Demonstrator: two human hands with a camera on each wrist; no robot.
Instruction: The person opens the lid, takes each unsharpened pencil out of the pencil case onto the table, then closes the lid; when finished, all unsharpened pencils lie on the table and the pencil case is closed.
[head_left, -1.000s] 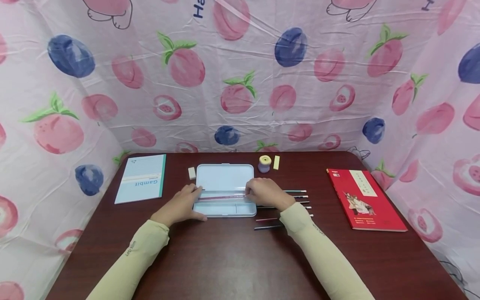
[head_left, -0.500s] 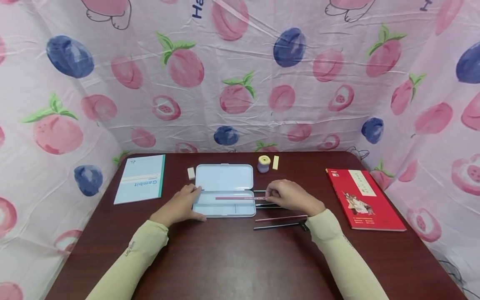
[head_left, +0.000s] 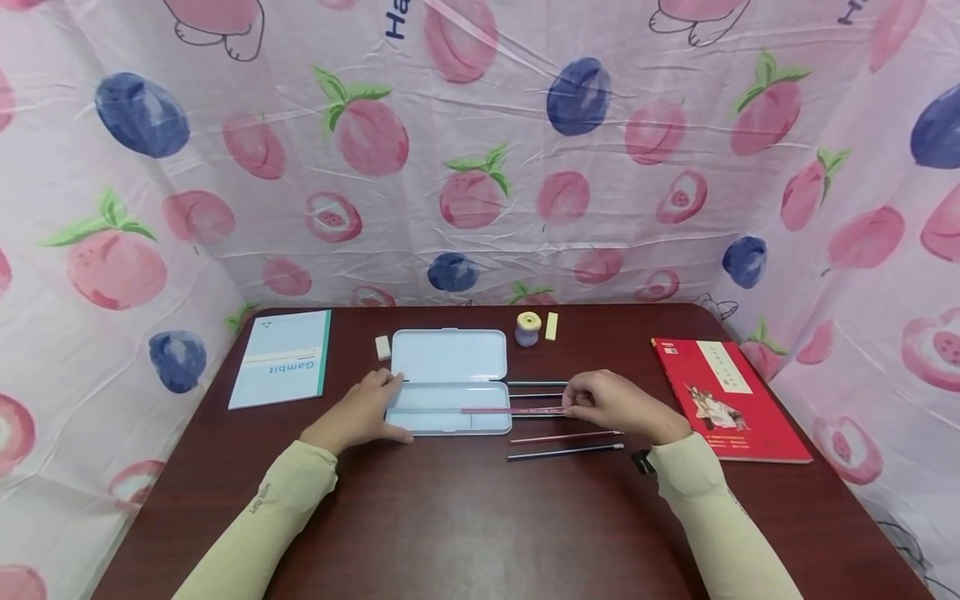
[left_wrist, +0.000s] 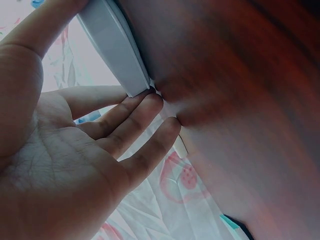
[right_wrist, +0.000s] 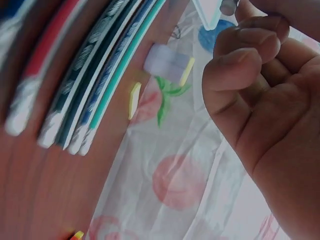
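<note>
A pale blue pencil case (head_left: 448, 354) lies open on the table, lid folded back. My left hand (head_left: 362, 410) spans its left end. In the left wrist view, the fingers (left_wrist: 137, 122) touch the edge of the case (left_wrist: 112, 45) and the tabletop. Between thumb and fingertips, my right hand (head_left: 611, 406) pinches a pink pencil (head_left: 513, 410) by its right end, the other end reaching over the case tray. A grey round tip of the pencil (right_wrist: 229, 6) shows in the right wrist view. Under and near that hand lie several pencils, including a dark red pencil (head_left: 562, 437) and a dark blue pencil (head_left: 562, 452).
Behind the case stand a white eraser (head_left: 383, 347), a small purple-and-yellow pot (head_left: 528, 329) and a yellow strip (head_left: 552, 326). A light blue notebook (head_left: 281, 358) lies left, a red book (head_left: 731, 400) right. Patterned cloth (head_left: 480, 167) hangs around the table.
My right hand has moved right and nearer, drawing the pink pencil partly out past the case's right end. The left hand keeps its place.
</note>
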